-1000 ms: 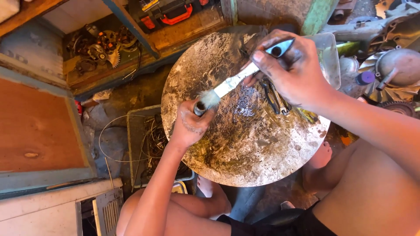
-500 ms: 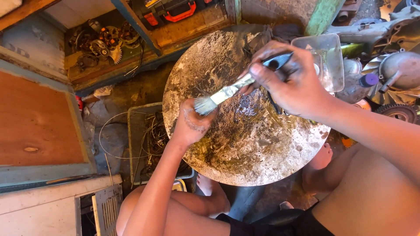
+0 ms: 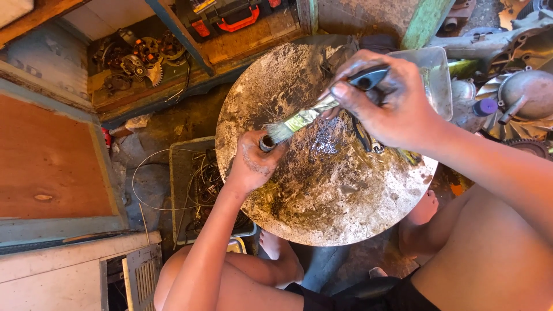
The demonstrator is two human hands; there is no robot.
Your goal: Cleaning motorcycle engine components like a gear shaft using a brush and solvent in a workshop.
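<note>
Looking down from the head view, we see our right hand [image 3: 391,103] closed around a paintbrush [image 3: 314,115] in the upper middle of the frame, its bristles touching a small metal tube [image 3: 266,143] gripped in our left hand [image 3: 253,164] over the grimy round table [image 3: 345,196].

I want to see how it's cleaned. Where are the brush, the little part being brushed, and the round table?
brush [image 3: 305,119], head view, on its pale ferrule.
small metal part [image 3: 266,142], head view, on its round end.
round table [image 3: 340,196], head view, on its bare grimy top.
</note>
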